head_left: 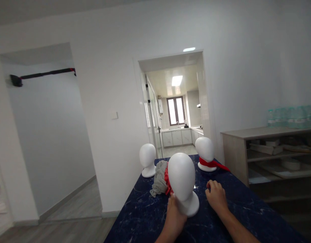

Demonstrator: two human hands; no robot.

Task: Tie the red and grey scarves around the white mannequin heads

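Observation:
A white foam mannequin head [182, 173] stands nearest to me on a dark blue marbled table [142, 216]. My left hand [174, 216] is at the left side of its neck and base, its fingers partly hidden behind the neck. To the right, my right hand [217, 197] hovers apart from the head, loosely curled with fingers a little apart and nothing visible in it. Just left of the head lie a crumpled grey cloth [159, 179] and a bunched red cloth [166, 179], the red one partly hidden by the head.
Another white mannequin head [147, 158] stands at the table's far left. At the far right, a third head [204, 148] has a red scarf [208, 163] around its neck. A shelf unit [233, 155] with several water bottles [287, 117] on top is to the right.

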